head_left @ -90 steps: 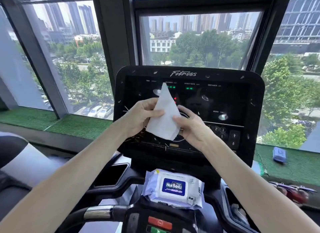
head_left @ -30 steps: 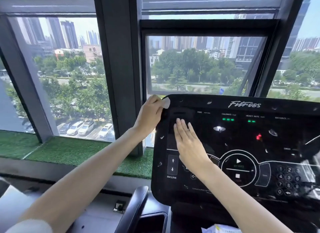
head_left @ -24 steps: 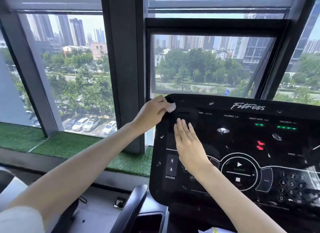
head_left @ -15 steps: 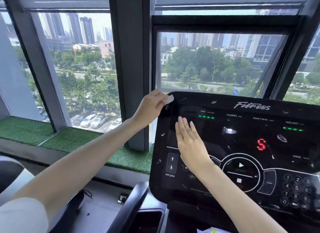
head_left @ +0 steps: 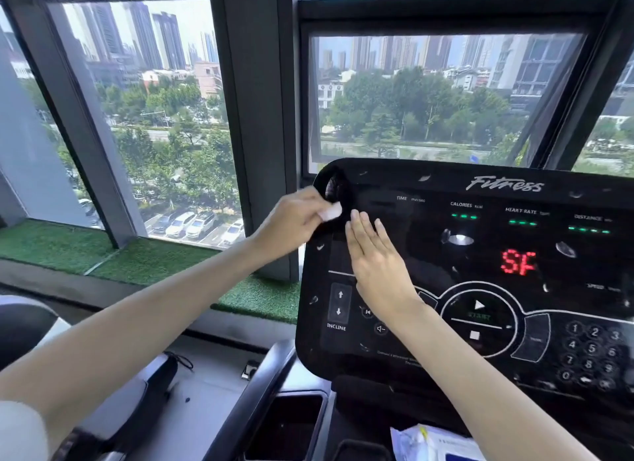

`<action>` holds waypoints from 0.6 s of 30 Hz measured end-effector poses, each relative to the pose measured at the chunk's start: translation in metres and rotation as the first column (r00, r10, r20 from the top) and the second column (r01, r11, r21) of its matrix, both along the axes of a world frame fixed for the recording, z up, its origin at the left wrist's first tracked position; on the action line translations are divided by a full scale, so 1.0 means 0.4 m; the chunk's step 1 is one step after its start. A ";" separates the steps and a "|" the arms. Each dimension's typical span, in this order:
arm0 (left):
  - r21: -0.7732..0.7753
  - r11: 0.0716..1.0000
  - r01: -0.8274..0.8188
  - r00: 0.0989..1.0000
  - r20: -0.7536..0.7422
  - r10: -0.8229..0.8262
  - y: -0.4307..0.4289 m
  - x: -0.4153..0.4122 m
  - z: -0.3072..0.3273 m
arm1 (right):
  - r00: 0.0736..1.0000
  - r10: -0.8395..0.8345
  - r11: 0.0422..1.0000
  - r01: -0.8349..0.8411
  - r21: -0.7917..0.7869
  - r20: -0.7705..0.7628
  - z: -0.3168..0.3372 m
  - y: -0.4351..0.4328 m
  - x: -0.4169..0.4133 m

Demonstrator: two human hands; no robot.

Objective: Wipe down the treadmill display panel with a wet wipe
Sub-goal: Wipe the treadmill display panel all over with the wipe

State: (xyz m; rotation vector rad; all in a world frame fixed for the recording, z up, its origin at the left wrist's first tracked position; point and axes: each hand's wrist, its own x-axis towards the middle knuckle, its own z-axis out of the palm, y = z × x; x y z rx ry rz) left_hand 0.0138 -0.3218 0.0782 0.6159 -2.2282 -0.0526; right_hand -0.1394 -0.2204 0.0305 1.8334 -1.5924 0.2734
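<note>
The black treadmill display panel fills the right half of the head view, lit with green bars and red characters. My left hand grips a crumpled white wet wipe against the panel's left edge, just below the upper left corner. Only a small bit of the wipe shows past the fingers. My right hand lies flat on the panel's left part with straight fingers pointing up, above the incline buttons.
A wet wipe pack lies at the bottom below the panel. A cup holder recess and black handrail sit lower left. Window glass and a dark pillar stand behind; artificial grass covers the sill.
My left hand with the wipe has slid down the panel's left edge from the top corner. My right hand stays flat in the same place. The red readout changed.
</note>
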 end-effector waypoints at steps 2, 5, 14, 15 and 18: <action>0.004 0.999 -0.051 0.992 -0.113 0.051 -0.011 -0.008 0.025 | 0.998 -0.040 0.999 0.041 0.026 -0.038 0.003 0.002 0.001; -0.079 0.993 0.093 0.989 0.124 -0.083 0.009 0.010 -0.043 | 0.998 -0.050 0.999 0.050 0.016 -0.032 0.002 0.003 0.003; -0.098 0.971 0.220 0.954 0.231 -0.192 0.013 0.036 -0.085 | 0.998 -0.018 1.000 0.019 -0.015 0.057 -0.002 0.004 0.010; -0.095 0.957 0.275 0.920 0.315 -0.233 0.020 0.049 -0.095 | 0.998 -0.024 1.000 0.025 -0.010 0.059 0.000 0.005 0.011; -0.048 0.985 0.166 0.980 0.116 -0.160 -0.016 0.044 -0.051 | 0.996 -0.026 1.000 0.026 0.002 0.080 0.001 0.004 0.014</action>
